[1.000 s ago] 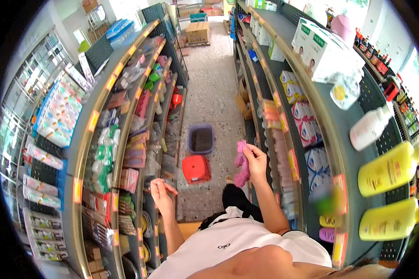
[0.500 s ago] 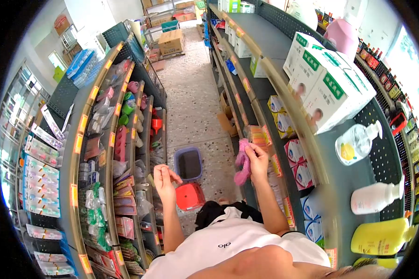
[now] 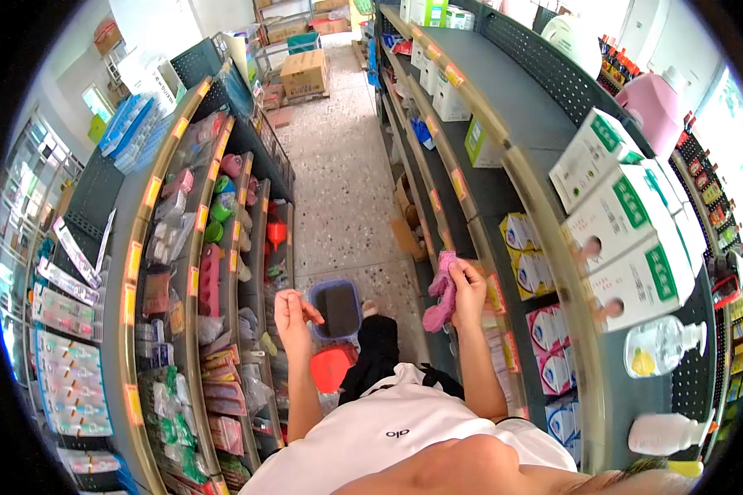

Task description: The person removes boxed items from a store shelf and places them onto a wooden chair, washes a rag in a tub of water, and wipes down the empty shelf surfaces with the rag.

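In my right hand (image 3: pixel 468 290) is a crumpled pink cloth (image 3: pixel 442 299), pinched near its top and hanging down beside the right-hand shelves. My left hand (image 3: pixel 295 318) is raised near the left shelves, fingers loosely curled and apart, holding nothing. On the floor between the hands is a blue-rimmed basin (image 3: pixel 357 305) with dark liquid in it. A red container (image 3: pixel 332 369) sits just in front of it, partly hidden by my leg.
Left shelves (image 3: pixel 191 289) carry packaged small goods. White boxes (image 3: pixel 627 285) and a clear pump bottle (image 3: pixel 660 346) stand on the right top shelf (image 3: pixel 504 74). Down the speckled aisle floor (image 3: pixel 330 165) is a cardboard box (image 3: pixel 305 73).
My view has shifted forward along the aisle, and one leg has stepped beside the basin. The pink cloth stays in my right hand; it now hangs more bunched.
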{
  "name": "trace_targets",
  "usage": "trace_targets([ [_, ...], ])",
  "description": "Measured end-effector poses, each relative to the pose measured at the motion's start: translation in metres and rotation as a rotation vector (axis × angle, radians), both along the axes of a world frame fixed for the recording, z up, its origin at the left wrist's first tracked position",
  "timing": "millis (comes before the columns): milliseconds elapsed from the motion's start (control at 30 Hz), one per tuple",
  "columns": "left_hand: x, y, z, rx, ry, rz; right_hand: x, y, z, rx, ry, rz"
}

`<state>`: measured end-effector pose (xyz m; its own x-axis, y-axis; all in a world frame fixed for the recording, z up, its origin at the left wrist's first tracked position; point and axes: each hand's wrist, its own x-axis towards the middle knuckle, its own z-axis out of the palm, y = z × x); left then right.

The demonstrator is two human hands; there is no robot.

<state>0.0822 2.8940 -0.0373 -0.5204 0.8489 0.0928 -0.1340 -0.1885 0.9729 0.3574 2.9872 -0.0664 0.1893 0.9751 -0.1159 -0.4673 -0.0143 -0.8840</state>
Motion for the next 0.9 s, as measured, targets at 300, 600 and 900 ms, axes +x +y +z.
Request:
trace_targets([
  [300, -0.078, 0.122, 0.004, 0.055, -0.026, 0.086, -0.080, 0.137, 0.014, 0.042, -0.043, 0.052],
  [600, -0.145, 0.231, 0.008, 0.048, 0.013, 0.155, -0.145, 0.247, 0.029, 0.064, -0.036, 0.115],
  [900, -0.159, 0.326, -0.006, 0.001, 0.012, -0.007, -0.146, 0.316, -0.003, 0.014, -0.071, -0.035],
])
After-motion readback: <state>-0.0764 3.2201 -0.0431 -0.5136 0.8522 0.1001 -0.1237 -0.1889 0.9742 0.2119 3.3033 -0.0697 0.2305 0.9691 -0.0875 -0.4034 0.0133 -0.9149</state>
